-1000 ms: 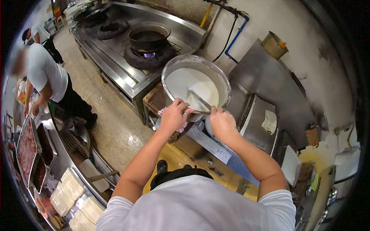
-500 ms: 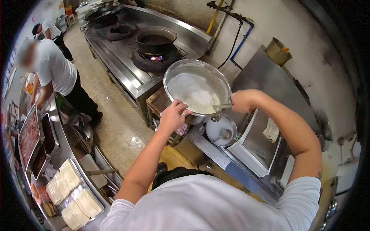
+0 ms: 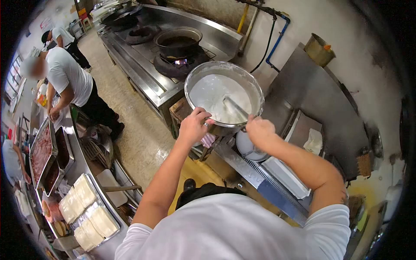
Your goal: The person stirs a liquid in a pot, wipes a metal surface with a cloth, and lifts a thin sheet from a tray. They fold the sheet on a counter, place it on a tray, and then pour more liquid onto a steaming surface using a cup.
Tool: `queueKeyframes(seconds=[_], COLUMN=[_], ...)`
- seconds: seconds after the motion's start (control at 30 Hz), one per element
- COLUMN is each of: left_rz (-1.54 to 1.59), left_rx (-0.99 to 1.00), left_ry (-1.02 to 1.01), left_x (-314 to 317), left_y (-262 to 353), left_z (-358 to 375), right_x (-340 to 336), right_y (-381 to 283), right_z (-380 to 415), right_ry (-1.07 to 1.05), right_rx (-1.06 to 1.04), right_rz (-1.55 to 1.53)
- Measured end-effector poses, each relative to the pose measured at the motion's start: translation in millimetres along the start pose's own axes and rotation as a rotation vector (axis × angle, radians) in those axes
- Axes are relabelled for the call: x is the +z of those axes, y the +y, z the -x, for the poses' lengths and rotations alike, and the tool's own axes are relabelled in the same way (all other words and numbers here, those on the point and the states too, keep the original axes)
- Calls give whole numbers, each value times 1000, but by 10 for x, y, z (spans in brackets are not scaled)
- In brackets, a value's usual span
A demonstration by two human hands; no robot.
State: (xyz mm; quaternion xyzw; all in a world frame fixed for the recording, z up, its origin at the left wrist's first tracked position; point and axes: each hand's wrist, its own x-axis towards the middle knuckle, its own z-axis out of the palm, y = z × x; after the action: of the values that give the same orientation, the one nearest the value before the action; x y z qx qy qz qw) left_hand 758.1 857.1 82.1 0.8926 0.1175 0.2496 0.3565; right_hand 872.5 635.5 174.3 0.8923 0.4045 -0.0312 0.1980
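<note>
A large round metal bowl (image 3: 261, 102) is in front of me, holding a white, milky liquid (image 3: 210, 93). My left hand (image 3: 195, 126) grips the near-left part of its rim, fingers over the edge. My right hand (image 3: 261, 132), at the near-right rim, is closed around a flat-handled metal utensil (image 3: 236, 107). The utensil slants up and left across the bowl, its far end dipping into the liquid, so its tip is hidden. Beneath the bowl, a pink-striped cloth (image 3: 208, 139) shows near my left wrist.
Beyond the bowl, a dark pot (image 3: 178, 40) sits over a lit burner on the steel stove (image 3: 160, 84). To the left, a counter bears red-filled trays (image 3: 43, 149) and a tray of pale sheets (image 3: 89, 212). A person in a white shirt (image 3: 71, 78) works there. A white-rimmed container (image 3: 286, 175) is at right.
My right hand has moved left and slightly down, bringing the utensil further across the bowl; more of it shows now. My left hand stays at the rim. The view has shifted slightly.
</note>
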Motion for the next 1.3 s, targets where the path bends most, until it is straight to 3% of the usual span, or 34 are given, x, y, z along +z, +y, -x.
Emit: queueKeyframes(seconds=[0.07,0.17,0.23,0.27,0.33,0.43,0.5,0.57,0.6,0.7,0.8,0.93,1.03,1.1,1.13,1.23,1.27,1.3], left_rz=[-4,-7,-5,5,23,26,29,32,32,26,21,34,28,30,30,29,31,35], left_rx=[9,2,-5,-6,-8,15,12,-8,-22,-21,14,3,-7,-3,-2,-5,-6,-8], left_ry=[10,11,12,15,14,37,38,24,13,14,36,18,7,14,19,19,19,19], left_x=[22,36,55,58,39,55,63,57,40,35,48,61,36,44,46,60,62,60], left_y=[-6,-27,-37,-36,-37,-66,-79,-61,-37,-33,-47,-58,-31,-33,-37,-46,-50,-45], left_z=[-18,-20,-25,-34,-20,-31,-35,-22,-27,-27,-9,-21,-23,-30,-32,-36,-39,-36], right_x=[97,-434,-635,-826,-1073,-1246,-995,-411,-589,-55,99,-118,-713,-946,-1088,-1119,-1012,-881], right_y=[234,518,620,666,724,707,732,638,338,24,48,522,627,729,727,722,723,639], right_z=[-62,-124,-252,-394,-507,-429,-504,-501,-235,-93,-44,-93,-310,-516,-477,-457,-476,-448], right_ry=[30,-317,-304,-551,-712,-715,-735,-393,-292,14,65,-23,-433,-675,-662,-713,-717,-577], right_rx=[6,-130,-48,-87,-108,60,-50,-306,-157,-14,59,-158,-27,-113,83,74,-37,-69], right_rz=[-27,-48,-93,5,-57,-411,-400,-223,-340,-106,21,-7,-36,19,-292,-447,-427,-369])
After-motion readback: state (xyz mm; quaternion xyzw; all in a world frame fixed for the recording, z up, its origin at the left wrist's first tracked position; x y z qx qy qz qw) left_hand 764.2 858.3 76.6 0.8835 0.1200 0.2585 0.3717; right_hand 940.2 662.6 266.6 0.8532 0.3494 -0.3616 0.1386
